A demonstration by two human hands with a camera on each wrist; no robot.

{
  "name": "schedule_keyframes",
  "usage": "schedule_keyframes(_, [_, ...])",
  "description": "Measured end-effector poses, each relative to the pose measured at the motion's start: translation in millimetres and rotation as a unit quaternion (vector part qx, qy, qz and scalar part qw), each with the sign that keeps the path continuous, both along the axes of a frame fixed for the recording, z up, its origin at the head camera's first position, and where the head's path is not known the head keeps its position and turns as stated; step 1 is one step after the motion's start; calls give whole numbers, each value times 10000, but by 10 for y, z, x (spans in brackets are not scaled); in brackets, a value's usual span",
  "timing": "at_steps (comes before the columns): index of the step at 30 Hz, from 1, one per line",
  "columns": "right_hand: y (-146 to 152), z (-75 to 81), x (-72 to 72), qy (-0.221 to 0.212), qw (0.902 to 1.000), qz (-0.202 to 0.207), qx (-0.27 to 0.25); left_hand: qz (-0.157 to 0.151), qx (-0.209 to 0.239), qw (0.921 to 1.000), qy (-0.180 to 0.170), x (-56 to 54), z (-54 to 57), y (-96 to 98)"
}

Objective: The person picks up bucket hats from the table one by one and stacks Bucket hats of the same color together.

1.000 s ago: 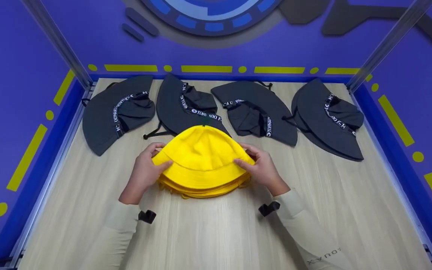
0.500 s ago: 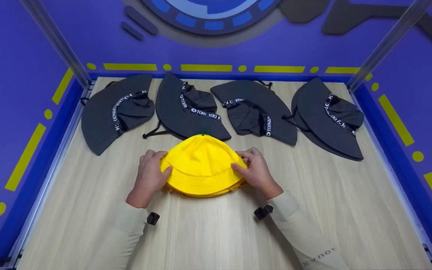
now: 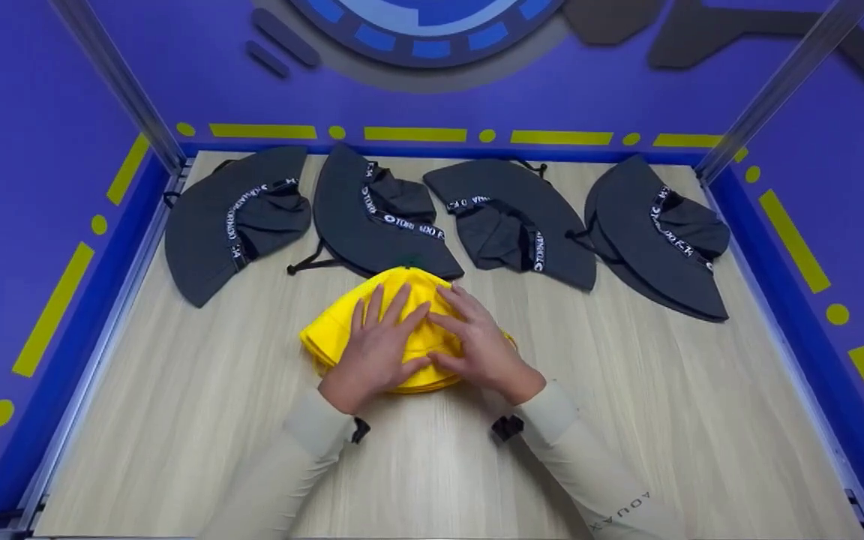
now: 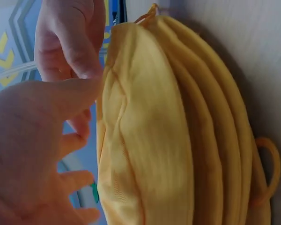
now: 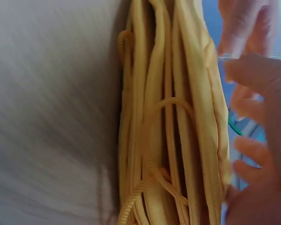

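Observation:
A stack of flattened yellow bucket hats (image 3: 334, 322) lies on the table in front of me, several brims layered at its near edge. On top of the stack rests my left hand (image 3: 376, 349), its fingers spread and straight. My right hand (image 3: 481, 349) lies beside it on the right half, fingers extended, the two thumbs close together. In the left wrist view the layered brims (image 4: 201, 122) show edge-on, with an orange cord loop (image 4: 270, 171) at the side. Yellow cords (image 5: 171, 105) hang across the layers in the right wrist view. Neither hand grips anything.
Behind the yellow stack, dark grey bucket hats lie in a row: one at far left (image 3: 199, 232), one left of centre (image 3: 342, 217), one right of centre (image 3: 537, 202), and an overlapping group (image 3: 634, 232) at right. Blue walls enclose the wooden table (image 3: 432, 480).
Both hands have let go of the yellow stack's sides and moved inward onto its top, fingers now flattened and spread. The stack has come down slightly toward me; the grey hats stay put.

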State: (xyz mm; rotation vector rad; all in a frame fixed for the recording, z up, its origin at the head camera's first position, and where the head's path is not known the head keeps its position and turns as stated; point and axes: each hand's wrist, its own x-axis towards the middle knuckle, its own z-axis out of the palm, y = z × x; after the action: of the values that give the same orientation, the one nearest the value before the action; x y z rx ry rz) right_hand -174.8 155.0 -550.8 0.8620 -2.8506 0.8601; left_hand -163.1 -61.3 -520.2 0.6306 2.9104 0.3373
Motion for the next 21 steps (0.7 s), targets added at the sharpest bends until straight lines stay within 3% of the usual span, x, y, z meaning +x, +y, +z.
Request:
schedule_keyframes(3, [-42,-34,-9,-477,9972,-58,574,-26,-255,9993,-287,-8,-95,13])
schedule_keyframes(6, [-74,-52,-36,-757,9935,-68,843,-78,-182,9990,-407,-33,-178,-15])
schedule_keyframes(11, [-143,-54,-81,-1029,9904,41,921,-150,75,9986,-507,-56,-252,-114])
schedule_keyframes(21, [-371,-60,-134,-1220,9878,251,936,14,358,9964,-768,-85,-282,-350])
